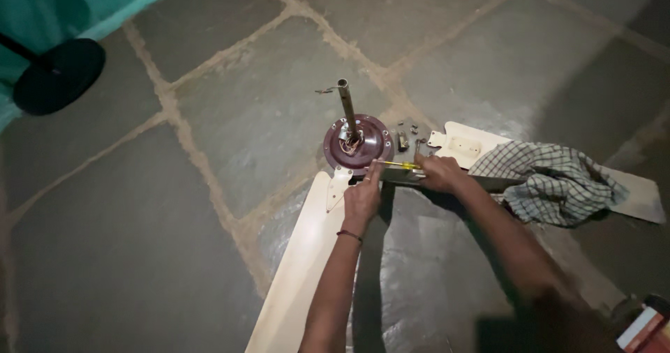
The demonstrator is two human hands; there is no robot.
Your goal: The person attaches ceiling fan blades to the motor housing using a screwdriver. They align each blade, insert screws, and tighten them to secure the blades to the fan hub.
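On the stone floor in front of me sits the maroon fan motor (358, 145), its down rod (346, 108) standing up and tilted slightly, loose wires showing at the rod's base. A yellow-handled screwdriver (399, 164) lies nearly level against the motor's near rim, its tip pointing at the spot where the cream blade (300, 262) bolts on by its bracket.

To do this well, I judge the tip must sit square in the screw and the motor must not turn, so steady pressure along the shaft matters more than speed.

My left hand (363, 196) is curled, fingertips pinched at the tool's tip by the rim, steadying it. My right hand (438, 172) is closed around the handle end, resting over a dark metal bracket (453, 180).

Small loose screws (407, 133) lie just beyond the motor. A second cream blade (466, 145) stretches away to the right, with a checked cloth (558, 182) heaped on it. A black round stand base (57, 74) rests far off by a green fabric (84, 0).
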